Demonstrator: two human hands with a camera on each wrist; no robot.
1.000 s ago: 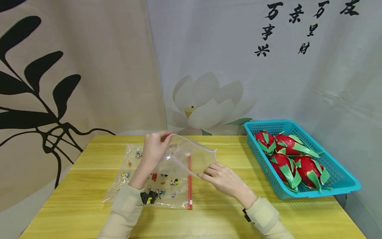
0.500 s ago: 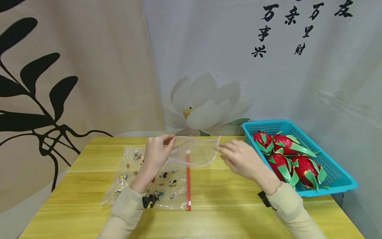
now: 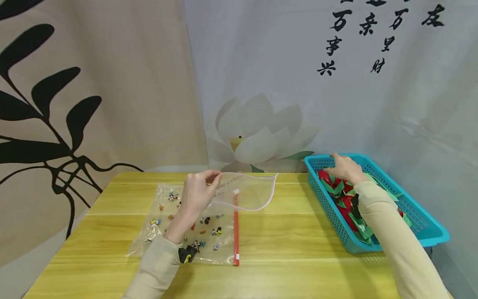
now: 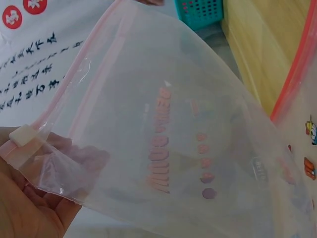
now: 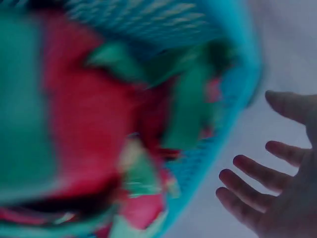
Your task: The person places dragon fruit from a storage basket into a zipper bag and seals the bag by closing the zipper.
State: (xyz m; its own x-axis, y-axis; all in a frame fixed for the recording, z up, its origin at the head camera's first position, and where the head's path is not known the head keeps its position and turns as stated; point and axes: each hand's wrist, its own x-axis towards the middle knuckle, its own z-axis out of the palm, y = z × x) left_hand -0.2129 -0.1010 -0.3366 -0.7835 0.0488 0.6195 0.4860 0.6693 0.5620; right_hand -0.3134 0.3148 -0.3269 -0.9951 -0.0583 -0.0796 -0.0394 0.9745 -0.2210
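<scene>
My left hand (image 3: 198, 191) pinches one upper corner of a clear zip bag (image 3: 252, 193), near its white slider (image 4: 23, 135). The bag hangs with its mouth gaping; faint pink print shows on it in the left wrist view. My right hand (image 3: 346, 169) is over the far left part of a blue basket (image 3: 328, 209), its fingers spread and holding nothing. Several red dragon fruits (image 3: 348, 214) with green scales lie in the basket, partly hidden by my right arm. In the right wrist view the fruits are blurred, with the fingers apart from them.
Under the held bag, a larger clear bag (image 3: 224, 251) with cartoon prints and a red zip strip (image 3: 236, 236) lies flat on the wooden table (image 3: 284, 257). A printed curtain (image 3: 261, 54) hangs behind the table.
My right hand has let go of the bag's edge and moved right, over the basket. The left hand has stayed at its corner, and the bag's mouth has risen to nearly level.
</scene>
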